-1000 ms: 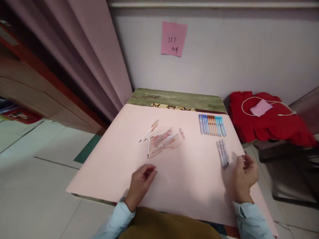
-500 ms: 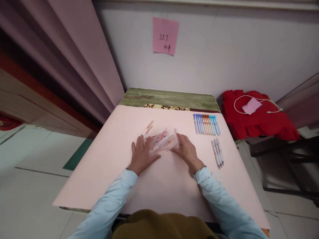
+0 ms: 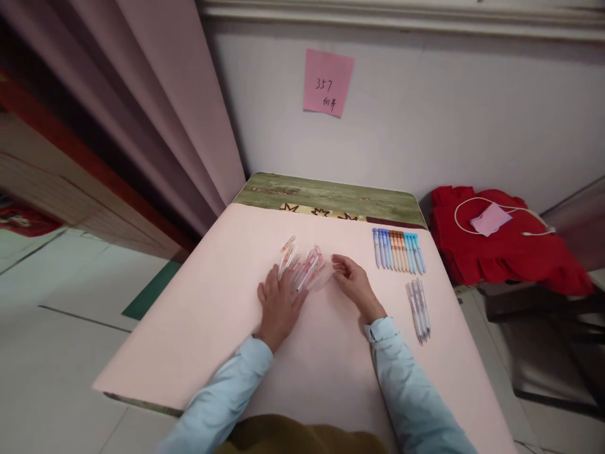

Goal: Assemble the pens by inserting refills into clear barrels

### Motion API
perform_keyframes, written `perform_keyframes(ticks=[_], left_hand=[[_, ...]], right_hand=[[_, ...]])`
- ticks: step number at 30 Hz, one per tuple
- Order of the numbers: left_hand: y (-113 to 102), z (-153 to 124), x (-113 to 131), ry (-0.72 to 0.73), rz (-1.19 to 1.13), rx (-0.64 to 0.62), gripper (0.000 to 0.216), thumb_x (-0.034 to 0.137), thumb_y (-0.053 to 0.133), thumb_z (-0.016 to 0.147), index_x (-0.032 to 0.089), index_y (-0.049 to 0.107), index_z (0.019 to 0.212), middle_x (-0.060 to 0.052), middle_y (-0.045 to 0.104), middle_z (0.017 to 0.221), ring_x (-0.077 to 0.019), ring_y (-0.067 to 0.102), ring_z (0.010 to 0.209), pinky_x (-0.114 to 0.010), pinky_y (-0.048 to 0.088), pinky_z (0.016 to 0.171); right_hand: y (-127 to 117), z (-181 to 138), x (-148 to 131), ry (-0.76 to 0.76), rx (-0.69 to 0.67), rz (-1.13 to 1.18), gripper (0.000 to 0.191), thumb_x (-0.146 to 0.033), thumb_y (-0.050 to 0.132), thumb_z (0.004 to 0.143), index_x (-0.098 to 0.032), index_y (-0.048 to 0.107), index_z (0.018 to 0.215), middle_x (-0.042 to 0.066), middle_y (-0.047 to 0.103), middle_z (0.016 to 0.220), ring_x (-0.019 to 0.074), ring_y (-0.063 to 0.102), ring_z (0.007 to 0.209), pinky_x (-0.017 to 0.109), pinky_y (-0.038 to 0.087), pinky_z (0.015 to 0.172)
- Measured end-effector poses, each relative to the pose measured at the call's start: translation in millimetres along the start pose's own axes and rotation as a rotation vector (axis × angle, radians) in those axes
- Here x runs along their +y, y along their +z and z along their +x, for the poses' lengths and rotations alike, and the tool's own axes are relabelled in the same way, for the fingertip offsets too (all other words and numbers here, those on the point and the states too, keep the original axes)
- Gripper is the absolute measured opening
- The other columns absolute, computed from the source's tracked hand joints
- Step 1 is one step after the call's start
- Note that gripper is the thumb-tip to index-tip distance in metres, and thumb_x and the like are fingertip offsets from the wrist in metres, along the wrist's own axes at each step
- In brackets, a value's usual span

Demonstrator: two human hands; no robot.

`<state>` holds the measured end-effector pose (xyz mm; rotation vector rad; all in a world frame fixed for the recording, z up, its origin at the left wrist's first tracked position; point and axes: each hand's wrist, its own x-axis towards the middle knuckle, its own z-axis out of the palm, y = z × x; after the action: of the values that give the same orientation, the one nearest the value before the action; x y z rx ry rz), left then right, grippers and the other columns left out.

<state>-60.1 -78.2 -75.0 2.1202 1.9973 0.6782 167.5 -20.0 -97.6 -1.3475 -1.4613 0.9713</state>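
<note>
A loose bunch of clear and white pens with pink and orange markings (image 3: 309, 265) lies mid-table, partly blurred. Over its near left side my left hand (image 3: 278, 306) rests, fingers extended and touching the pens; some pen ends are hidden under it. To the right of the bunch is my right hand (image 3: 353, 287), its fingers loosely bent and apart, with no pen visible in them. A neat row of blue, brown and light blue pens (image 3: 399, 251) lies at the back right. Nearer, several whitish-grey pens (image 3: 418, 310) lie side by side.
A pink sheet (image 3: 198, 328) covers most of the green wood-patterned table (image 3: 331, 189). On the right, a red cloth (image 3: 510, 252) bears a white cable and a pink pad (image 3: 491, 219). A pink note (image 3: 328, 82) is on the wall; a curtain (image 3: 189, 113) hangs at left.
The pens have been drawn closer together into a more aligned bunch. My left hand has turned with its fingers closer together, and my right hand's fingers have bent. The view has shifted slightly.
</note>
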Motion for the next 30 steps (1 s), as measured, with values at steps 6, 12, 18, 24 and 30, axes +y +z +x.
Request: perform_keyframes(ticks=[6, 12, 18, 24, 30], left_hand=[[-5.7, 103.1, -33.2, 0.145, -0.183, -0.062, 0.049, 0.045, 0.036, 0.097, 0.019, 0.056, 0.134, -0.014, 0.057, 0.139, -0.0292, 0.045, 0.137, -0.051, 0.033, 0.115], [15.8, 138.9, -25.3, 0.26, -0.152, -0.184, 0.044, 0.041, 0.049, 0.091, 0.019, 0.063, 0.127, -0.014, 0.055, 0.142, -0.0302, 0.046, 0.136, -0.053, 0.033, 0.115], [6.7, 101.1, -38.9, 0.248, -0.136, -0.154, 0.038, 0.036, 0.043, 0.094, 0.017, 0.066, 0.117, -0.015, 0.059, 0.134, -0.0269, 0.051, 0.128, -0.048, 0.037, 0.112], [-4.7, 79.4, -53.9, 0.178, -0.211, -0.096, 0.042, 0.038, 0.042, 0.095, 0.018, 0.062, 0.126, -0.013, 0.057, 0.138, -0.0255, 0.048, 0.134, -0.047, 0.035, 0.116], [-7.2, 76.0, -58.9, 0.09, -0.36, 0.027, 0.046, 0.042, 0.034, 0.098, 0.017, 0.062, 0.125, -0.013, 0.06, 0.135, -0.0226, 0.053, 0.129, -0.044, 0.04, 0.113]], right_hand=[[10.0, 6.7, -11.4, 0.006, 0.128, -0.27, 0.038, -0.033, 0.052, 0.092, -0.018, 0.062, 0.125, 0.012, 0.067, 0.121, 0.0228, 0.064, 0.102, 0.039, 0.048, 0.094], [49.1, 16.9, -44.6, 0.061, 0.031, -0.621, 0.034, -0.041, 0.044, 0.099, -0.021, 0.061, 0.12, 0.013, 0.058, 0.116, 0.0237, 0.059, 0.094, 0.035, 0.046, 0.077], [84.9, 0.4, -58.9, -0.01, -0.052, -0.626, 0.029, -0.034, 0.039, 0.101, -0.021, 0.063, 0.112, 0.011, 0.059, 0.112, 0.0237, 0.056, 0.096, 0.032, 0.043, 0.074], [85.3, -9.2, -58.2, -0.034, -0.048, -0.452, 0.032, -0.031, 0.038, 0.1, -0.022, 0.066, 0.113, 0.01, 0.063, 0.109, 0.0225, 0.059, 0.096, 0.034, 0.046, 0.082], [59.1, -20.1, -34.9, -0.027, 0.067, -0.155, 0.038, -0.025, 0.041, 0.093, -0.018, 0.066, 0.12, 0.012, 0.068, 0.109, 0.0243, 0.063, 0.098, 0.042, 0.049, 0.092]])
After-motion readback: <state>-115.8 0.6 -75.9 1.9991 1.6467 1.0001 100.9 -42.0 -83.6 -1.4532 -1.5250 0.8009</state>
